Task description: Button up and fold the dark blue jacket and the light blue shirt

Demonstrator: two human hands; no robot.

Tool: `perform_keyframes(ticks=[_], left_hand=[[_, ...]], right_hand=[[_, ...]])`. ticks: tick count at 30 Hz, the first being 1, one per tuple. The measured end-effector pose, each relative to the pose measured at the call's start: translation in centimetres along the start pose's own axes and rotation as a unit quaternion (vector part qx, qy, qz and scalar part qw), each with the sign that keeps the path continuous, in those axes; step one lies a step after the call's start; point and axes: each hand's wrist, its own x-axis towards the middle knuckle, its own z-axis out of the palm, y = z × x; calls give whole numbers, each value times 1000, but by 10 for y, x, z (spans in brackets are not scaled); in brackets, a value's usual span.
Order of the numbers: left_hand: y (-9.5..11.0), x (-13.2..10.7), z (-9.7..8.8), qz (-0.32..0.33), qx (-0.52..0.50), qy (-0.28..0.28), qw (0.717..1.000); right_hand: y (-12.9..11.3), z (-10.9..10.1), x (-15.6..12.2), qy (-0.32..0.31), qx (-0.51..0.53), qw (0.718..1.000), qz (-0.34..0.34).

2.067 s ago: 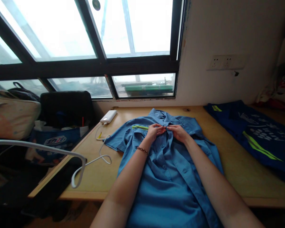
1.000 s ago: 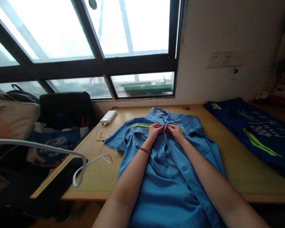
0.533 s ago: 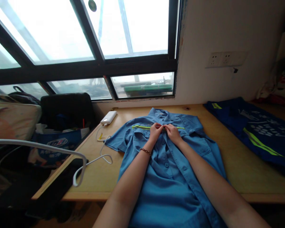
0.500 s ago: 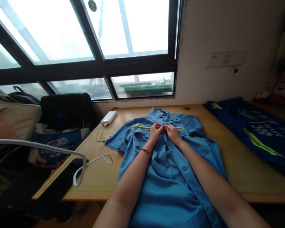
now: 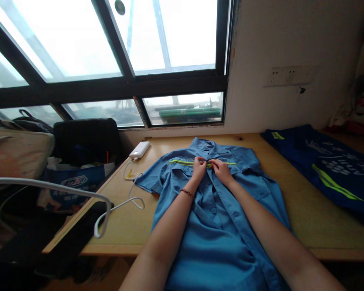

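Observation:
A blue short-sleeved work shirt lies face up on the table, its collar toward the window and its lower part hanging over the front edge. A yellow-green reflective stripe crosses its chest. At the front placket by this stripe, my left hand pinches the cloth. My right hand pinches the placket just beside it, fingertips nearly touching. Whether a button sits between the fingers is hidden. Below the hands the placket lies unfastened, with a button showing on the left-hand side.
On the wooden table, a white power bank with a white cable lies left of the shirt. Dark blue folded clothing lies at the right. A black chair and bags stand left of the table.
Both hands stay at the same spot on the placket; the fingertips have shifted only slightly. The whole view has moved a little. The shirt lies as before.

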Motion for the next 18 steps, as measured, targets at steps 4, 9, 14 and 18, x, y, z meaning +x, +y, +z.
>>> perform_keyframes(ticks=[4, 9, 14, 18], left_hand=[[2, -1, 1, -27, -47, -2, 999], [8, -5, 3, -57, -108, -16, 992], [14, -8, 3, -63, -136, -35, 988], [16, -9, 2, -52, -147, -53, 986]], right_hand=[[3, 1, 0, 23, 35, 999, 11], [10, 1, 1, 17, 43, 998, 41], [19, 5, 2, 2, 105, 990, 96], [21, 6, 4, -4, 174, 974, 145]])
